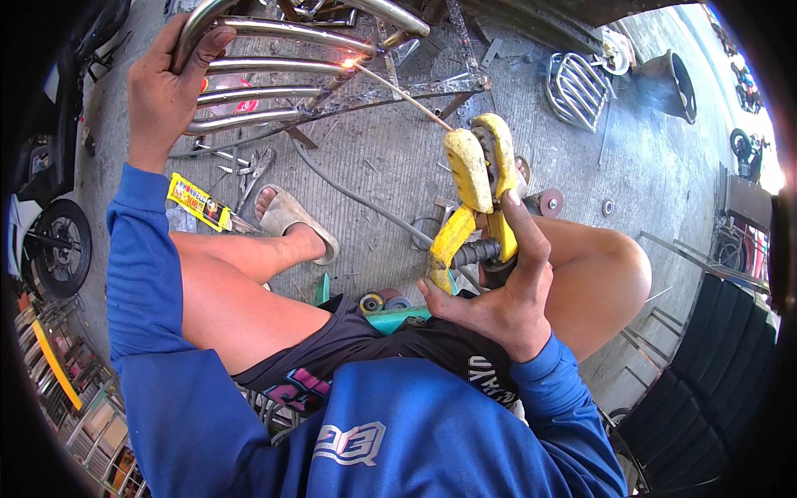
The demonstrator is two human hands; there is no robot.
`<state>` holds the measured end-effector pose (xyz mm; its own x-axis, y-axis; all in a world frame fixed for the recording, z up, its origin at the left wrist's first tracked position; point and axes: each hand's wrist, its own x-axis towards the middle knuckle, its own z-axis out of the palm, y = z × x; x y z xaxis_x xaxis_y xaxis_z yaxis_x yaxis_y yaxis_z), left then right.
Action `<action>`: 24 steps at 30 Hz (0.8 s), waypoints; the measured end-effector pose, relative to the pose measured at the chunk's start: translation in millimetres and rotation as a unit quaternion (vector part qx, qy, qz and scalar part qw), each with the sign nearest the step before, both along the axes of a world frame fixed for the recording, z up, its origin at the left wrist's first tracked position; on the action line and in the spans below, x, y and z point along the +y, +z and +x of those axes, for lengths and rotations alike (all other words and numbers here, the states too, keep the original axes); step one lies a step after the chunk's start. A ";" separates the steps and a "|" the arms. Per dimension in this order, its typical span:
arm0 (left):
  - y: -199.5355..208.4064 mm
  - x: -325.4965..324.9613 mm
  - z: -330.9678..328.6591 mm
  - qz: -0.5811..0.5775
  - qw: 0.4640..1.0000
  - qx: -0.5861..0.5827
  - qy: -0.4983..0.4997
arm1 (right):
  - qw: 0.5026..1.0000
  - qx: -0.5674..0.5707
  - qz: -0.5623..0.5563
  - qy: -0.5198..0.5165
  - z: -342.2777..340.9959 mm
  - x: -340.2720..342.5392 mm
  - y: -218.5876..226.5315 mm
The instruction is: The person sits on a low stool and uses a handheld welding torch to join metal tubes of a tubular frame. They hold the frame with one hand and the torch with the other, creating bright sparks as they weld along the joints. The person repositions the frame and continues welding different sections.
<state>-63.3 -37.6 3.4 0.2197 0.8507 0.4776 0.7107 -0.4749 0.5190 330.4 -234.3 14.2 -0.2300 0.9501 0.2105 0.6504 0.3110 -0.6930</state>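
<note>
My left hand (159, 104), at the upper left, is wrapped round the bent end of a shiny tubular metal frame (286, 66) with several parallel bars. My right hand (516, 299) grips a yellow electrode holder (466, 170), thumb and forefinger around its handle. A thin welding rod (407, 98) runs from its jaws up to the frame. Where the rod's tip meets a joint of the bars, a bright orange glow (349, 63) shows. The frame lies over a rusty, spattered metal stand (390, 93).
A grey cable (349, 192) crosses the concrete floor. Pliers (256, 176) and a yellow packet (199, 202) lie by my sandalled foot. Grinding discs (550, 202) lie beyond my right knee. A second tubular frame (579, 91) and a dark bucket (669, 85) stand far right.
</note>
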 end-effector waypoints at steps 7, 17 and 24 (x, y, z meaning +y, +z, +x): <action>0.4 1.2 5.4 -0.025 0.998 -0.006 0.050 | 1.000 -0.006 -0.017 -0.007 -2.2 0.5 0.0; 2.0 -1.6 8.4 -0.024 0.999 -0.010 0.044 | 1.000 0.025 -0.013 -0.013 -4.9 2.5 -3.2; 1.2 1.2 4.4 -0.009 1.000 -0.016 0.009 | 1.000 0.005 0.019 -0.006 -3.5 2.4 -2.3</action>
<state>-58.9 -36.4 4.5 0.1896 0.8625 0.4692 0.7013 -0.4534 0.5501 326.9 -232.0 11.8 -0.2159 0.9443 0.2484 0.6473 0.3289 -0.6876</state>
